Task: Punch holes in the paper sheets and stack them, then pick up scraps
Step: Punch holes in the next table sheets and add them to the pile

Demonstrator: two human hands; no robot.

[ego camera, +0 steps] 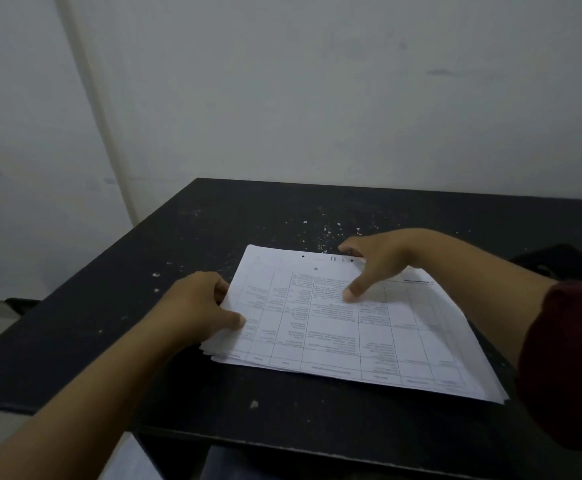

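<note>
My fingers [222,289] of the left hand [196,306] curled round the left edge of the stack of paper sheets [334,323], thumb on top pinching it, while my right hand [376,261] lay spread over the stack's far edge, fingers straight, forefinger pressing the printed table and the others reaching the rim beside the two punched holes [303,256]. The stack lay on the dark table [109,323], near its front edge; pale scraps [324,233] were scattered just beyond the stack's far edge, with a few to its left and in front of it. I judged the sheets light, limp and apt to slide on one another, their near-left corner already fanned; best held by opposite edges, squared before lifting. The scraps looked tiny and featherweight, needing a fingertip pinch.
</note>
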